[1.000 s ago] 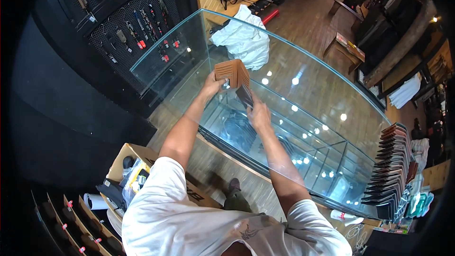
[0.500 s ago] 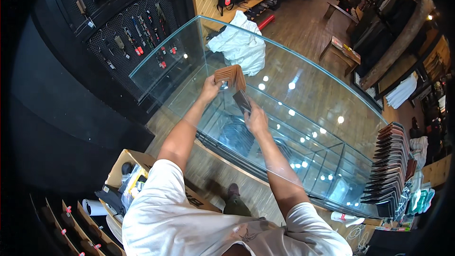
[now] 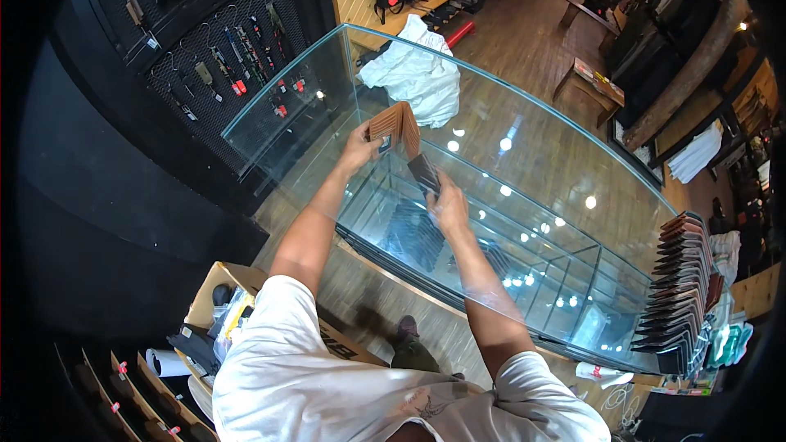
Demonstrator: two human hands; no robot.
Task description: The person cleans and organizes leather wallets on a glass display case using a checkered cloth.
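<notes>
My left hand (image 3: 357, 150) is closed on the left edge of a tan-brown wallet (image 3: 395, 127). It hangs folded open above the glass, its two halves lined with ridges, though I cannot tell whether these are card slots or several nested wallets. My right hand (image 3: 447, 203) grips a dark wallet (image 3: 424, 173) between thumb and fingers. That darker one is tilted, its upper end close to the brown one's lower right corner; whether they touch is unclear. Beneath both hands lies the glass top of a display case (image 3: 524, 237).
A long nested row of wallets (image 3: 678, 295) stands on the case's right end. Crumpled white cloth (image 3: 422, 74) is at its far left corner. Hooks with tagged keychains (image 3: 237, 57) line the dark wall. An open cardboard box (image 3: 214, 288) sits low at my left, near a bench (image 3: 591, 82) far right.
The brown wallet has risen slightly and tipped a little. My right hand has shifted slightly to the right with the dark wallet. Both hands keep their hold.
</notes>
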